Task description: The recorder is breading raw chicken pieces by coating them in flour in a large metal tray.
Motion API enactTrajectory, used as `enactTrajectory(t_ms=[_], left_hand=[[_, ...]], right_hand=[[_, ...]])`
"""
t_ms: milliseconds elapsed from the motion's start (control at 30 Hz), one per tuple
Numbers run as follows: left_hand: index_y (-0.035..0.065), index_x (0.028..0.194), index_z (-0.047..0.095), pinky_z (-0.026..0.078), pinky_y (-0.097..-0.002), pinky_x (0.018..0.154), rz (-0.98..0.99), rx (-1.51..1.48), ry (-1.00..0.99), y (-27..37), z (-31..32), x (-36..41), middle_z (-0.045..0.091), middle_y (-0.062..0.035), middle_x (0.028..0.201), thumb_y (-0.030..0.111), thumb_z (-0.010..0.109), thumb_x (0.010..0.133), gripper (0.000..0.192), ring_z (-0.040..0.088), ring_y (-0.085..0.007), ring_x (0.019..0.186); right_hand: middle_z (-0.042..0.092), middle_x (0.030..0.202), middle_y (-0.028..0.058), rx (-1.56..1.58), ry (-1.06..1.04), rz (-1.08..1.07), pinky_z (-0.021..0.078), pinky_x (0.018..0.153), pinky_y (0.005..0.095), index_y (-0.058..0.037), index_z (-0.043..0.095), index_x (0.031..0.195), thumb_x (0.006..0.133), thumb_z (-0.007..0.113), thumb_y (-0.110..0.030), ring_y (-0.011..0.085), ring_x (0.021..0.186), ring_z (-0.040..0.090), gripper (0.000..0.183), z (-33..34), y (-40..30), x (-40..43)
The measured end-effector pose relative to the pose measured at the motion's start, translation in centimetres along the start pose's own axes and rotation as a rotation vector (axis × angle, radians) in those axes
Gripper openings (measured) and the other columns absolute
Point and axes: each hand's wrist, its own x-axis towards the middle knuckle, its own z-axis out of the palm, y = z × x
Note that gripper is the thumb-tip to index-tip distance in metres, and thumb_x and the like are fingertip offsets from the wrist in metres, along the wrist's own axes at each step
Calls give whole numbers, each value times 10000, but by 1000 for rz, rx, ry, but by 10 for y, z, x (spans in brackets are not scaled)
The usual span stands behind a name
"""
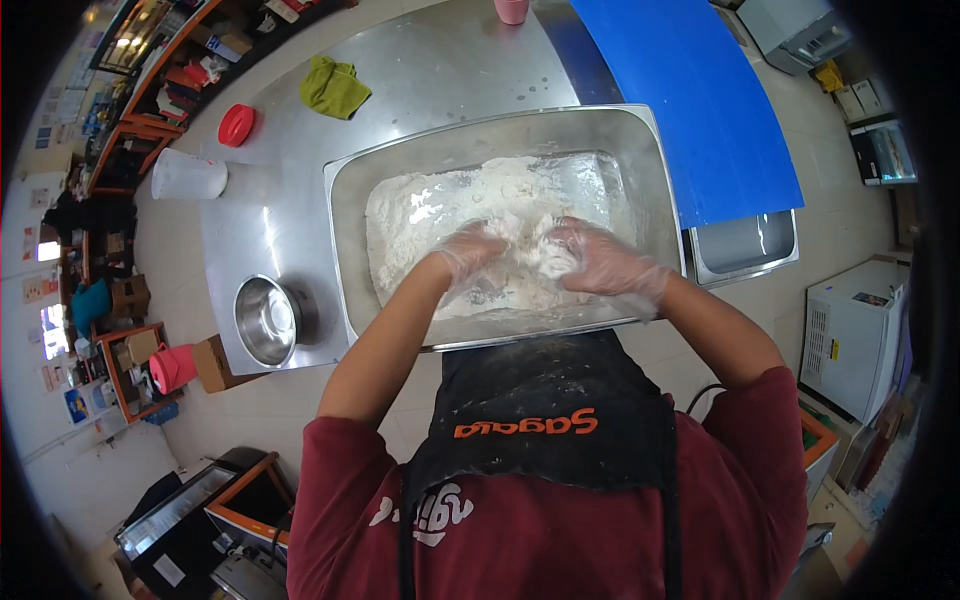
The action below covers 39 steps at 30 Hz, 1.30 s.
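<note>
A deep rectangular steel pan [495, 135] stands at the table's near edge, with white flour [405, 217] spread over its floor. Both my hands are inside it, in clear plastic gloves. My left hand [476, 251] is in the flour near the middle, its fingers partly buried and blurred, so its grip cannot be told. Just to its right, my right hand [600, 259] curls around a flour-coated clump [555, 257]. The fingertips of both hands point towards each other, a short way apart.
Left of the pan are a steel bowl [266, 321], a translucent plastic tub [190, 175], a red lid [237, 125] and a green cloth [334, 88]. A pink cup [512, 9] stands at the far edge. A blue board [697, 112] lies at the right, above a steel basin [746, 244].
</note>
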Motion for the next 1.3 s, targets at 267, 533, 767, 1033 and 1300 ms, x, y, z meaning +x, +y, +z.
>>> enactTrajectory(t_ms=[267,533,767,1033,1300], left_hand=[[72,1365,424,301,-347,1090,-161,293,422,21,4,32,399,-217,1404,320,663,765,692,294,-311,1362],[-10,1136,569,414,-397,974,-141,91,60,-7,14,4,590,-224,1139,325,492,858,442,553,-379,1069],[50,1374,419,219,-403,1120,-451,12,-158,-12,42,10,371,-224,1424,566,282,943,686,301,-332,1361],[34,1423,283,258,-441,1090,-432,-1366,-80,20,17,16,258,-219,1484,428,451,932,652,437,-366,1241],[99,1055,623,444,-395,832,324,-540,143,-94,20,0,659,-102,1009,255,665,724,369,594,-318,894]], right_hand=[[611,1082,252,-40,323,138,442,931,394,19,597,1094,835,481,-192,336,1057,584,353,8,57,113],[639,907,219,-209,-90,-33,486,833,403,-31,632,1046,872,456,-243,329,888,627,326,13,44,85],[600,1100,260,-243,-408,384,424,875,441,41,581,1124,929,371,-446,354,982,592,564,14,54,45],[615,966,180,361,-84,325,451,824,350,34,549,1120,840,593,-325,244,895,579,457,31,23,55],[579,970,165,922,-8,315,453,832,355,75,472,1181,741,655,-236,221,933,559,570,-2,18,15]])
